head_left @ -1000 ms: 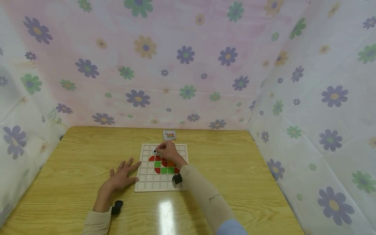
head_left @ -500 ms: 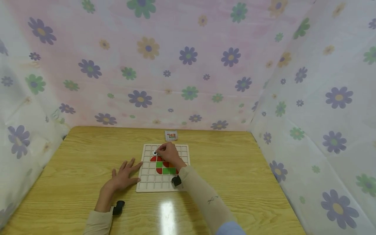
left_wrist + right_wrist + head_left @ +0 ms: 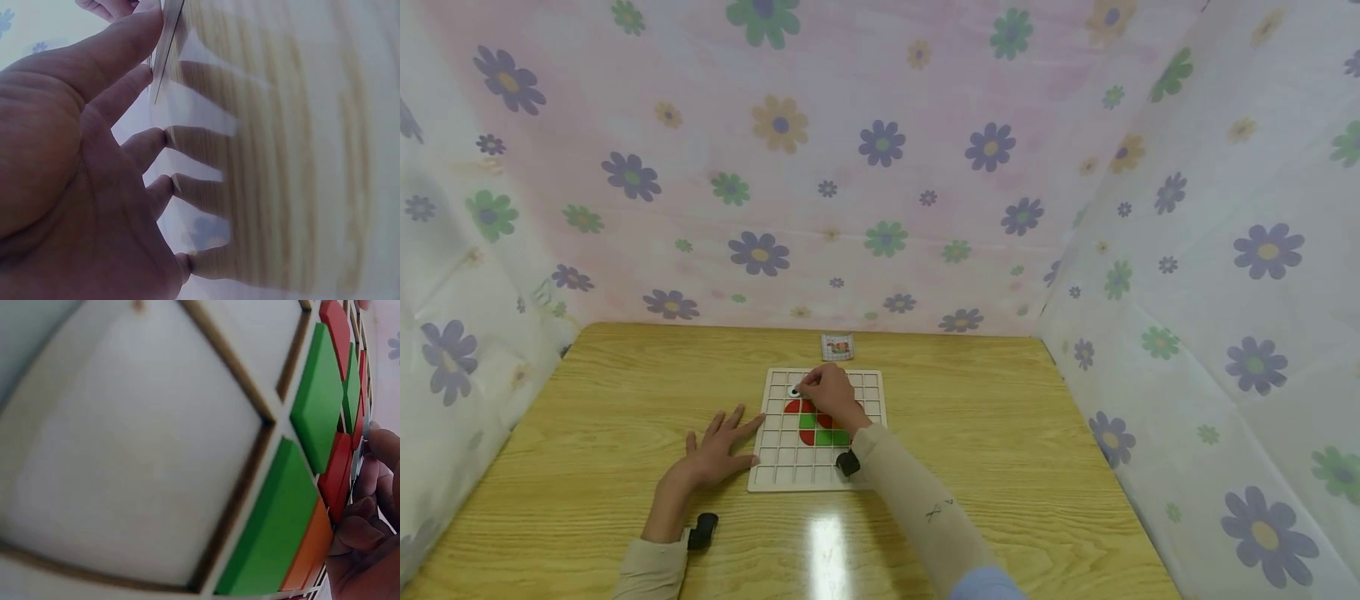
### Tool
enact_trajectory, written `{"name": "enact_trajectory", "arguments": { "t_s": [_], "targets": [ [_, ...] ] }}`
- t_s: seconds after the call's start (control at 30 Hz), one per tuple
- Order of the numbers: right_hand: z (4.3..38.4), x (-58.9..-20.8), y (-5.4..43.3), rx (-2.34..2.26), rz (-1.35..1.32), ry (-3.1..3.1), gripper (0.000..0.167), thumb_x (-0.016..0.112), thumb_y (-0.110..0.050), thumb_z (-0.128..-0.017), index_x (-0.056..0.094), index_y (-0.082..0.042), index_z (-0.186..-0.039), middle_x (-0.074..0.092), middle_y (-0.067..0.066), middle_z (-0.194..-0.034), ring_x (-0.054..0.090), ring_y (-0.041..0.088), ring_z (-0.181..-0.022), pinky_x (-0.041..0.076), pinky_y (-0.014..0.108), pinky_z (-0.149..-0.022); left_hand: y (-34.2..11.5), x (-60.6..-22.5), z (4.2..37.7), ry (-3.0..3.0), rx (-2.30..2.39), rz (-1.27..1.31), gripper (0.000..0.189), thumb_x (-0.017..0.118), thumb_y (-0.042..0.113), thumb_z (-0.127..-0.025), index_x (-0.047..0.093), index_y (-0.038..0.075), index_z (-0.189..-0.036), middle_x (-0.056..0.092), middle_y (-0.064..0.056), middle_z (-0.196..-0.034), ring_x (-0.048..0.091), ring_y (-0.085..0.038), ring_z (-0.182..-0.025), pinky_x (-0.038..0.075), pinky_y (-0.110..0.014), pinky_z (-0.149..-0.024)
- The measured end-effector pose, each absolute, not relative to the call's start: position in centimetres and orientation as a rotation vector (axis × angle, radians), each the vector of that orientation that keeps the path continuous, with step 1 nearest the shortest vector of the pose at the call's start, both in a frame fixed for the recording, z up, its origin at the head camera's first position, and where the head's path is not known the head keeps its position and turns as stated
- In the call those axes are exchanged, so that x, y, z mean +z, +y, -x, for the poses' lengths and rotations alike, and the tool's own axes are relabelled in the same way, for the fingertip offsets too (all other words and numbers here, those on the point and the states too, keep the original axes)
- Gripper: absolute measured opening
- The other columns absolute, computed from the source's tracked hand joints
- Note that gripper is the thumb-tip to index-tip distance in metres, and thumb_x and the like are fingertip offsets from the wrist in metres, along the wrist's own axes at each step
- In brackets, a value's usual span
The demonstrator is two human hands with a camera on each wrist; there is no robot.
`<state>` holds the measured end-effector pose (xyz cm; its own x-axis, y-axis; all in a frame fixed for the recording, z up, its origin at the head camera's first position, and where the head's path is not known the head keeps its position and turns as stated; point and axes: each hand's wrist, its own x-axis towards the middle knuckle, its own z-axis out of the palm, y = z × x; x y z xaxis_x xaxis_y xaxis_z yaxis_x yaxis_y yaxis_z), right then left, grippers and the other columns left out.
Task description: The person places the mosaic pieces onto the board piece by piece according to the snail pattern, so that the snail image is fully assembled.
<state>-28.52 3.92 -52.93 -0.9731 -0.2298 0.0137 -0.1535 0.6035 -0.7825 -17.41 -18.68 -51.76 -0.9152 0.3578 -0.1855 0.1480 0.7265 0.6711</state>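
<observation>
A light wooden grid board (image 3: 775, 476) lies on the table with red, green and orange tiles in its squares. At its upper left, my right hand (image 3: 833, 393) pinches a small white disc with a black dot (image 3: 793, 391), like an eye, just above a red tile (image 3: 792, 407). The right wrist view shows the fingertips (image 3: 359, 531) low over the far tiles, beyond a green tile (image 3: 315, 394) and an orange tile (image 3: 312, 544). My left hand (image 3: 718, 454) is spread flat, its thumb and index fingertip at the board's left edge.
A small picture card (image 3: 837, 347) lies behind the board. The wood-grain table (image 3: 1000, 467) stands between flower-patterned sheets (image 3: 880, 250) at the back and sides. My right forearm (image 3: 917, 500) crosses the board's lower right corner.
My right fingertips and the white disc have shifted very slightly left and nearer over the board. The left hand stays in place; the head view has moved a little.
</observation>
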Motion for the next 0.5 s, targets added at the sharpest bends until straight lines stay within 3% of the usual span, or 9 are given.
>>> {"name": "enact_trajectory", "arguments": {
  "t_s": [0.5],
  "targets": [
    [28.20, -52.50, 3.76, -1.267, 0.304, 2.786, 0.014, 0.078, -0.020, -0.092, 0.079, -0.009, -0.083, 0.072, 0.001, -0.075, 0.058, 0.010, -0.059, 0.045, 0.024, -0.050, -18.64, -51.86, 17.35, 2.630, 0.985, -0.393, 0.072, 0.070, 0.033, -0.096, 0.039, 0.011, -0.157, 0.012, -0.030, -0.165, 0.002, -0.059, -0.149, -0.007, -0.086, -0.102]
  ]
}}
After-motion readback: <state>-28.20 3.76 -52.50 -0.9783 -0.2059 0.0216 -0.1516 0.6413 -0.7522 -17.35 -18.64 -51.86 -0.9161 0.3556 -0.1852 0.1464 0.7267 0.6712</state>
